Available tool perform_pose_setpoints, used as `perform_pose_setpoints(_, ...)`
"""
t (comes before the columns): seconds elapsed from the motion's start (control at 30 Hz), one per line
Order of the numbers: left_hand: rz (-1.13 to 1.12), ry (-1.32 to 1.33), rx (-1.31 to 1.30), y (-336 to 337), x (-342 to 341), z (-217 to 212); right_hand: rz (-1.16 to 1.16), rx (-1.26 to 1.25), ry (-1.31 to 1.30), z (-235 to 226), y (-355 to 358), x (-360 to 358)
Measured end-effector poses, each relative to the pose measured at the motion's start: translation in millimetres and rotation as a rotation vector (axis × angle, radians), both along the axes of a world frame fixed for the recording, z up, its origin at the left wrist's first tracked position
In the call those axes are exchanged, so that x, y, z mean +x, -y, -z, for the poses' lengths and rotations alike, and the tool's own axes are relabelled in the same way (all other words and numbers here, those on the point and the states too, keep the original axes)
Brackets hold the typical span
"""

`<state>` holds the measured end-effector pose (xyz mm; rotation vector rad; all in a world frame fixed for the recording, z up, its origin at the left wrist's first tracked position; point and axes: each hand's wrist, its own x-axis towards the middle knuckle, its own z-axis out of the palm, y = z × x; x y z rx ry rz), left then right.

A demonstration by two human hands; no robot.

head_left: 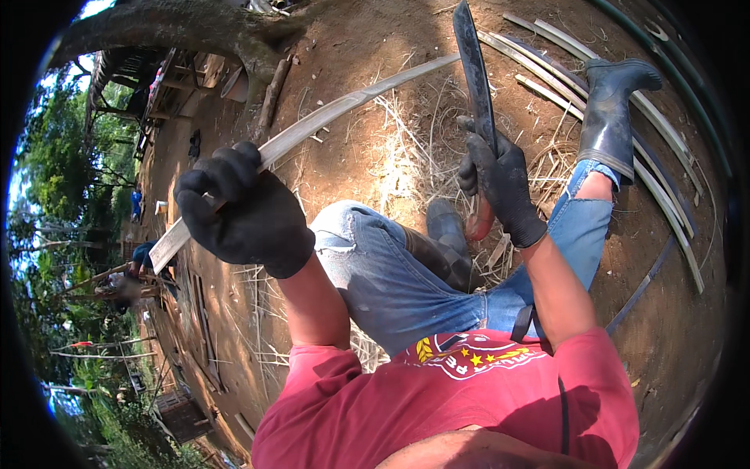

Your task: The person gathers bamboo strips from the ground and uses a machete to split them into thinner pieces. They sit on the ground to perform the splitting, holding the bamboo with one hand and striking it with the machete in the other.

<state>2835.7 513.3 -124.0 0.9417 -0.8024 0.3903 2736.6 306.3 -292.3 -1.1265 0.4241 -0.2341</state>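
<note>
My left hand (242,207), in a black glove, grips a long pale bamboo strip (344,105) that runs from lower left up to the right over the dirt. My right hand (500,184), also gloved in black, holds a long dark machete (475,66) by its reddish handle, blade pointing up and away. The blade rises just right of the strip's far end; whether they touch cannot be told. I sit with jeans-clad knees raised and black rubber boots (613,109) on.
Several split bamboo strips (664,195) lie on the reddish dirt at right. Dry shavings (406,156) litter the ground ahead. A tree trunk (195,27) and wooden structures stand at upper left, with another person (141,262) at far left.
</note>
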Motion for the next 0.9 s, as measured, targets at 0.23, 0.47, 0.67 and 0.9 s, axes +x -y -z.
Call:
perform_pose_setpoints(0.23, -0.27, -0.049, -0.116, 12.8, -40.7, -8.0, -0.03, -0.061, -0.107, -1.1, -6.6, -14.1)
perform_pose_setpoints(0.47, -0.287, -0.051, -0.094, 14.7, -56.5, -3.0, -0.072, -0.627, 0.212, -30.8, -55.7, -12.6)
perform_pose_setpoints(0.67, -0.365, -0.046, -0.055, 12.6, -57.2, 2.9, -0.037, -0.934, 0.399, -43.2, -72.3, -6.3)
perform_pose_setpoints(0.9, -0.555, -0.154, -0.152, 14.4, -50.1, 2.7, 0.183, -1.076, -0.009, 26.5, -28.0, 38.6)
